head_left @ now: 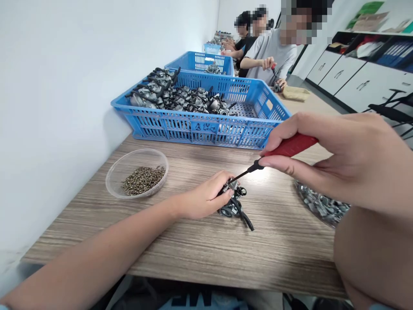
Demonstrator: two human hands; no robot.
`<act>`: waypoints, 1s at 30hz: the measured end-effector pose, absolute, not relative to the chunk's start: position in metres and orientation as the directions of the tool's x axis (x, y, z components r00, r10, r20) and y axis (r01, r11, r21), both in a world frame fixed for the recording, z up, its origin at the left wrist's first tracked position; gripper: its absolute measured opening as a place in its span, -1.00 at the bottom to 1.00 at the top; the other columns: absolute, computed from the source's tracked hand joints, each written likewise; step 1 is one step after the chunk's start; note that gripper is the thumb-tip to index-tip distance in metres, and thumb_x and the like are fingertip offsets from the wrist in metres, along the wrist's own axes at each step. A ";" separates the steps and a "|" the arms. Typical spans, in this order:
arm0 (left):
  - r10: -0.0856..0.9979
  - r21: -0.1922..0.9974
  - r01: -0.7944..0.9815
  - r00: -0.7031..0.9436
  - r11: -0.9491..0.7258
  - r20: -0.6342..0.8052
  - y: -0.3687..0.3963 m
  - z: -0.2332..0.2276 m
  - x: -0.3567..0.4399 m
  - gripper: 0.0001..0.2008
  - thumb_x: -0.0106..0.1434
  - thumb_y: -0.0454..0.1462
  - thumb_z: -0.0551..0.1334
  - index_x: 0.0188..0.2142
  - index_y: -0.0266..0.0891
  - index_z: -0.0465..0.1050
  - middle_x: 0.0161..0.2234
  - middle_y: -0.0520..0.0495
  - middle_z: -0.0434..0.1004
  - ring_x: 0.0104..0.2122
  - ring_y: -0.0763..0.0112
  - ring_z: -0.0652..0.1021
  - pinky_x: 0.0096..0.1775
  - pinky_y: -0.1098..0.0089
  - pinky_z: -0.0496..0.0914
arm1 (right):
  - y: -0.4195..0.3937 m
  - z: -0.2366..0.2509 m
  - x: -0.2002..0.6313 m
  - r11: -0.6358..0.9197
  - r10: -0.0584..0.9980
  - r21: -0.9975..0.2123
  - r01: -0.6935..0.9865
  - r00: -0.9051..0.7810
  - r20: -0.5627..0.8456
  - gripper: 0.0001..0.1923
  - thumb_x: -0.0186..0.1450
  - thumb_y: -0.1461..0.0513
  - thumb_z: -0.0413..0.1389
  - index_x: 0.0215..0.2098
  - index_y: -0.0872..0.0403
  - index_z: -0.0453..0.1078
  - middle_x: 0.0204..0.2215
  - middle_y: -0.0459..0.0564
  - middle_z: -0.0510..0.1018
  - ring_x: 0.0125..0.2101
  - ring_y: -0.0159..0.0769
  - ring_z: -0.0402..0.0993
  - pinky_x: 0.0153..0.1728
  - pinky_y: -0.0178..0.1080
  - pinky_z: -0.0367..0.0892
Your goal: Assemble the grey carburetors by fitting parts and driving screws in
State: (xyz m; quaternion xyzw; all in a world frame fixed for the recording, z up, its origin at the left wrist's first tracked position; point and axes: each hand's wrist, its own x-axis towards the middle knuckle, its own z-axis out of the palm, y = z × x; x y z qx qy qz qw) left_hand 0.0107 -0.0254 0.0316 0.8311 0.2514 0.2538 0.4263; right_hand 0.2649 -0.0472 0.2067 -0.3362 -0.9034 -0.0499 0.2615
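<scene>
My left hand [206,196] grips a small metal carburetor [227,210] with black hoses, pressing it down on the wooden table. In my right hand [348,159] is a red-handled screwdriver [292,146], pinched between thumb and fingers. Its dark shaft slants down to the left, and the tip meets the top of the carburetor by my left fingertips. Whether a screw sits under the tip is too small to tell. To the left stands a clear plastic bowl [111,174] holding many small brass-coloured screws [143,181].
A blue crate [155,125] of similar carburetors [183,99] stands behind, with another blue crate [183,60] beyond. A clear tray of small metal parts [322,206] lies partly under my right hand. Across the table, a person [271,51] holds a red-handled screwdriver. A white wall borders the left.
</scene>
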 end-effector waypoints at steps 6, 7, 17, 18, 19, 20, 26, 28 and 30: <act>0.636 0.840 0.208 0.747 -0.501 0.194 -0.026 0.032 0.010 -0.64 0.66 -0.01 0.05 0.21 -0.18 0.33 0.12 -0.26 0.52 0.13 0.04 0.55 0.26 0.00 0.46 | -0.049 0.204 0.269 0.744 0.633 -0.141 0.654 -0.620 0.463 -0.84 0.51 0.04 0.28 0.00 -0.14 0.52 -0.28 -0.09 0.73 -0.37 -0.07 0.68 -0.41 -0.07 0.47; 0.639 0.842 0.212 0.746 -0.496 0.189 -0.026 0.032 0.010 -0.64 0.67 -0.01 0.05 0.21 -0.19 0.33 0.11 -0.26 0.52 0.13 0.04 0.55 0.26 0.00 0.46 | -0.049 0.205 0.270 0.751 0.643 -0.187 0.633 -0.638 0.425 -0.79 0.51 0.07 0.27 0.08 -0.15 0.50 -0.16 -0.06 0.74 -0.28 -0.03 0.71 -0.37 -0.04 0.53; 0.626 0.845 0.201 0.758 -0.495 0.187 -0.024 0.033 0.008 -0.69 0.67 -0.07 0.06 0.21 -0.19 0.33 0.10 -0.24 0.54 0.10 0.07 0.56 0.26 0.00 0.46 | -0.042 0.200 0.257 0.764 0.566 -0.088 0.639 -0.599 0.566 -0.83 0.50 0.09 0.28 -0.20 -0.08 0.42 -0.49 -0.23 0.66 -0.52 -0.20 0.60 -0.47 -0.10 0.33; 0.627 0.847 0.203 0.758 -0.492 0.182 -0.024 0.033 0.008 -0.69 0.67 -0.08 0.06 0.21 -0.19 0.33 0.10 -0.24 0.54 0.10 0.07 0.56 0.26 0.01 0.46 | -0.042 0.198 0.255 0.748 0.571 -0.078 0.659 -0.578 0.583 -0.82 0.49 0.11 0.28 -0.24 -0.07 0.40 -0.53 -0.25 0.63 -0.55 -0.21 0.58 -0.48 -0.11 0.30; 0.626 0.847 0.204 0.758 -0.491 0.181 -0.024 0.033 0.008 -0.70 0.67 -0.08 0.07 0.20 -0.18 0.33 0.11 -0.24 0.54 0.10 0.08 0.56 0.26 0.01 0.46 | -0.043 0.197 0.254 0.729 0.585 -0.077 0.680 -0.561 0.586 -0.81 0.49 0.13 0.27 -0.26 -0.07 0.39 -0.56 -0.25 0.61 -0.56 -0.22 0.55 -0.48 -0.11 0.28; 0.625 0.846 0.203 0.759 -0.493 0.182 -0.024 0.033 0.008 -0.70 0.67 -0.07 0.07 0.20 -0.17 0.33 0.11 -0.24 0.55 0.10 0.08 0.56 0.26 0.01 0.46 | -0.044 0.196 0.253 0.718 0.595 -0.080 0.691 -0.550 0.585 -0.80 0.49 0.13 0.26 -0.27 -0.06 0.38 -0.57 -0.25 0.59 -0.58 -0.23 0.53 -0.49 -0.11 0.27; 0.624 0.848 0.211 0.763 -0.486 0.167 -0.023 0.035 0.007 -0.70 0.68 -0.06 0.07 0.20 -0.18 0.32 0.13 -0.24 0.54 0.09 0.09 0.56 0.22 0.05 0.47 | -0.048 0.195 0.250 0.679 0.614 -0.053 0.732 -0.526 0.589 -0.85 0.47 0.15 0.25 -0.19 -0.04 0.35 -0.52 -0.21 0.59 -0.58 -0.29 0.44 -0.53 -0.14 0.16; 0.626 0.847 0.218 0.763 -0.485 0.162 -0.023 0.035 0.006 -0.69 0.68 -0.06 0.07 0.21 -0.18 0.32 0.13 -0.24 0.53 0.10 0.08 0.55 0.21 0.06 0.47 | -0.043 0.192 0.249 0.678 0.629 -0.066 0.732 -0.532 0.567 -0.81 0.48 0.12 0.26 -0.10 -0.04 0.34 -0.46 -0.19 0.62 -0.55 -0.28 0.45 -0.51 -0.15 0.17; 0.627 0.850 0.216 0.763 -0.480 0.160 -0.023 0.034 0.005 -0.68 0.68 -0.07 0.07 0.24 -0.18 0.31 0.13 -0.24 0.53 0.10 0.09 0.55 0.20 0.07 0.46 | -0.036 0.187 0.247 0.719 0.620 -0.136 0.682 -0.540 0.569 -0.76 0.47 0.13 0.28 -0.04 -0.04 0.32 -0.40 -0.17 0.64 -0.51 -0.29 0.48 -0.47 -0.17 0.24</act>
